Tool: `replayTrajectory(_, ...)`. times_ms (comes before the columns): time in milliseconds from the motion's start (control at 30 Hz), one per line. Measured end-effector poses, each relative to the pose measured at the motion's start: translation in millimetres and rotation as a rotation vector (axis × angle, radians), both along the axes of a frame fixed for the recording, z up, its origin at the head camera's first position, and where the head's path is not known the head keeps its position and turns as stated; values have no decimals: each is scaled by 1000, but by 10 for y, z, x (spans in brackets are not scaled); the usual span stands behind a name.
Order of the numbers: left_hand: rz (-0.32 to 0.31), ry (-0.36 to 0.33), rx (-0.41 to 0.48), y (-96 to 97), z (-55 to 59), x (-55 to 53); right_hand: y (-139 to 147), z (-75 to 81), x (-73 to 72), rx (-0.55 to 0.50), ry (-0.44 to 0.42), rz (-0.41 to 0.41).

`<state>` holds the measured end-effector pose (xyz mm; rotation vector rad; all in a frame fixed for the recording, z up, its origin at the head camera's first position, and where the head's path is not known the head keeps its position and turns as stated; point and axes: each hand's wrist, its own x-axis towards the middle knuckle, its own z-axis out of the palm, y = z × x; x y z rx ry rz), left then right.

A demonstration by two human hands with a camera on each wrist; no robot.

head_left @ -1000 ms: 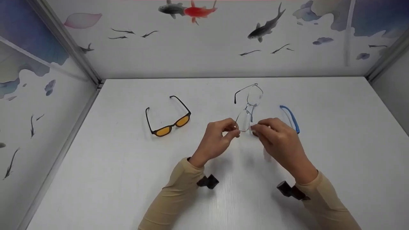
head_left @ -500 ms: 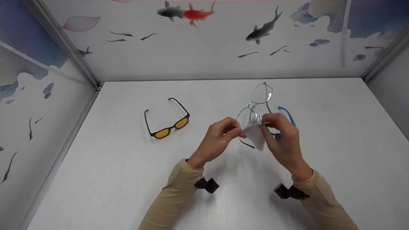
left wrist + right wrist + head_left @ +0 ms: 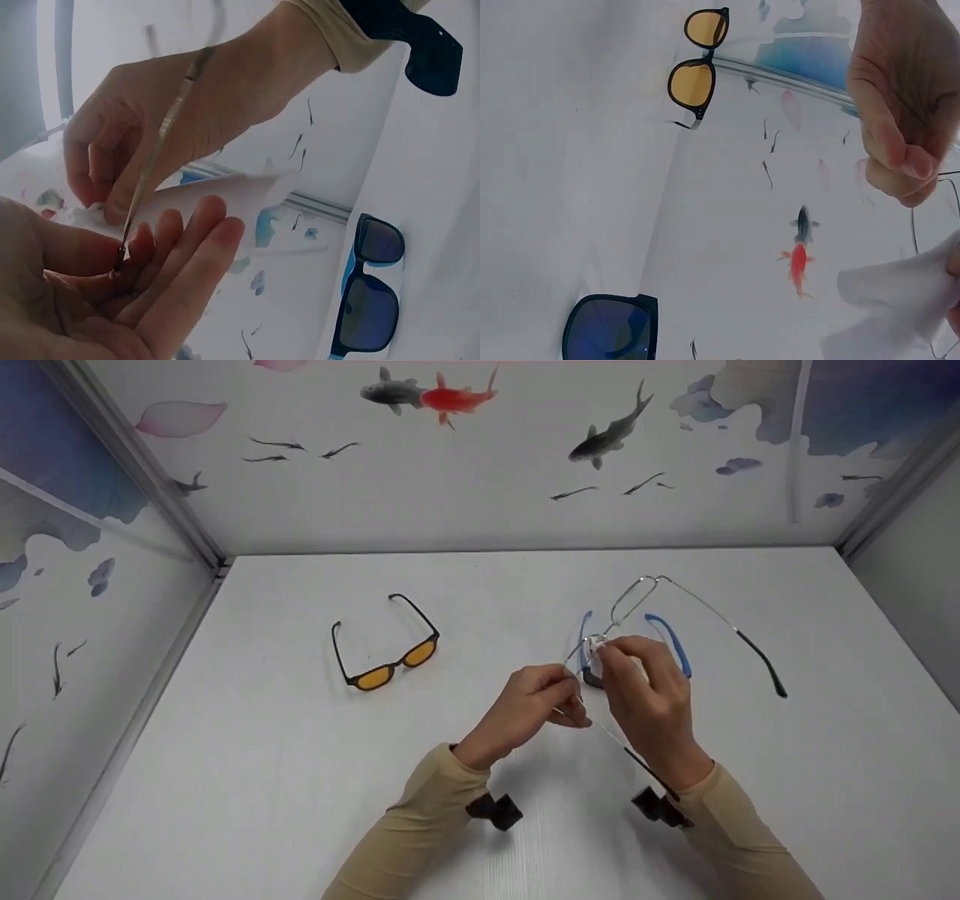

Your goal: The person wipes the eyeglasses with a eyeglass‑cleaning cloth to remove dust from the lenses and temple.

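My left hand (image 3: pixel 525 705) pinches a pair of thin metal-framed eyeglasses (image 3: pixel 631 601) near the rim of one lens. The glasses are tilted, one black-tipped temple reaching out to the right and the other slanting down across the right wrist. With thumb and fingers, my right hand (image 3: pixel 651 682) pinches a white cloth (image 3: pixel 900 292) against the near lens. In the head view most of the cloth is hidden by that hand; the right wrist view shows it hanging in folds. The left wrist view shows a temple (image 3: pixel 159 142) rising from between my left thumb and fingers.
Blue-armed sunglasses (image 3: pixel 367 315) with dark lenses lie on the white table (image 3: pixel 300 780) behind my hands, partly covered in the head view. Black-framed glasses with orange lenses (image 3: pixel 375 678) rest to the left, temples spread. Printed panels (image 3: pixel 480 495) wall the table's back and left.
The metal glasses have turned, so one temple now swings out right and the other points down toward me. The cloth, hanging loose half a second ago, is now bunched at the near lens.
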<state>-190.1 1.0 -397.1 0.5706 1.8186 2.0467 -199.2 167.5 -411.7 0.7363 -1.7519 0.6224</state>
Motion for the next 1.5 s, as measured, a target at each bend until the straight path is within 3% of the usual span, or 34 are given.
replayTrajectory(100, 52, 25, -37, 25, 11, 21, -61, 3, -22, 5, 24, -8)
replayTrajectory(200, 90, 111, -121, 21, 25, 13, -106, 11, -35, 36, 21, 54)
replayTrajectory(333, 116, 182, -201, -10, 27, -17, -64, 4, -5, 153, -77, 169)
replayTrajectory(433, 115, 157, -237, -26, 12, -23, -3, -2, 26, 200, -137, 118)
replayTrajectory(567, 78, 124, -298, -4, -8, -15, -18, -16, 14, 113, -85, 8)
replayTrajectory(700, 58, 107, -323, 14, -26, -14, -97, -44, -1, 67, -44, 115)
replayTrajectory(833, 59, 76, -315, -11, -53, -12, -84, -70, 40, 137, -113, 221)
replayTrajectory(900, 56, 62, -311, -27, -70, -12, -48, -74, 77, 174, -167, 206)
replayTrajectory(967, 60, 61, -321, -40, -73, -8, -17, -74, 111, 202, -191, 138)
replayTrajectory(1133, 42, 129, -412, -28, -36, 8, -60, -55, 110, 121, -89, -57)
replayTrajectory(1200, 27, 134, -418, -15, -23, 15, -105, -49, 93, 78, -47, -52)
replayTrajectory(1300, 31, 96, -376, -20, -2, 22, -129, -68, 92, 89, -40, 30)
replayTrajectory(1400, 47, 89, -340, -76, 12, 21, -73, -112, 118, 152, -114, 77)
replayTrajectory(1500, 32, 113, -314, -171, 36, 17, 36, -168, 145, 197, -215, 26)
